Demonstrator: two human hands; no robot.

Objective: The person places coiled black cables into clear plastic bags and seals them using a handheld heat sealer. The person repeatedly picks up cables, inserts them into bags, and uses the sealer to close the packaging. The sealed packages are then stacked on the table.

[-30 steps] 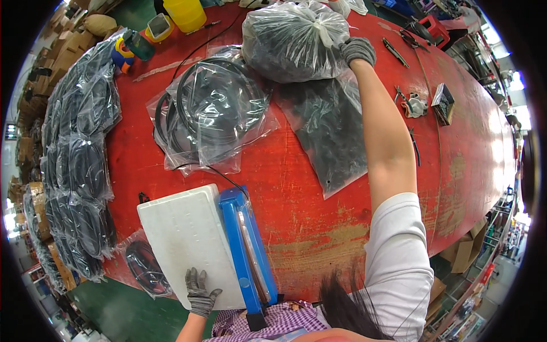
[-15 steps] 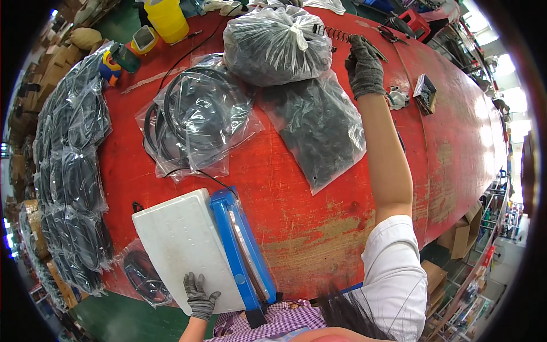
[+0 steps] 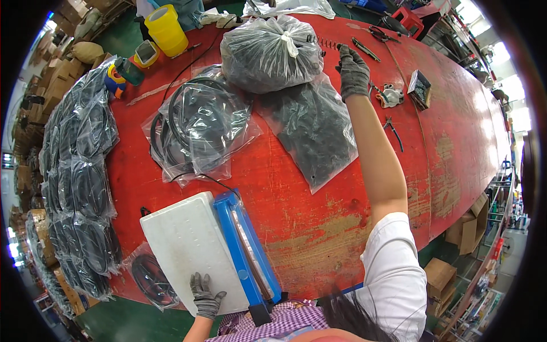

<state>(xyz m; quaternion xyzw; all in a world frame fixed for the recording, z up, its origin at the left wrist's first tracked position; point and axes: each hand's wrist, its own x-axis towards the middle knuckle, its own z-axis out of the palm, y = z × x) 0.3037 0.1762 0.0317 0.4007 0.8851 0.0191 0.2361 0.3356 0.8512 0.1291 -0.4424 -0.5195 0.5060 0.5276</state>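
Observation:
My left hand (image 3: 205, 296), in a grey glove, lies on a white foam board (image 3: 191, 256) with its fingers spread. Right beside the board stands a blue bag sealer (image 3: 242, 251). My gloved right hand (image 3: 354, 73) is stretched to the far side of the table, its fingers closed at the end of a thin dark coil, like a spring (image 3: 326, 43). That coil runs left to a tied clear bag of dark contents (image 3: 270, 57). Below it lies a flatter clear bag of dark pieces (image 3: 313, 134).
Bagged black cable coils (image 3: 199, 122) lie mid-left; a long stack of similar bags (image 3: 80, 188) lines the left edge. A utility knife (image 3: 366, 49), pliers (image 3: 393, 132), a white glove (image 3: 391, 96) and a small box (image 3: 420, 90) are at right. Yellow tape rolls (image 3: 166, 28) stand far left.
My right hand has come slightly nearer and left, away from the utility knife, uncovering it and the pliers. My left hand stays on the board. The whole view has shifted a little.

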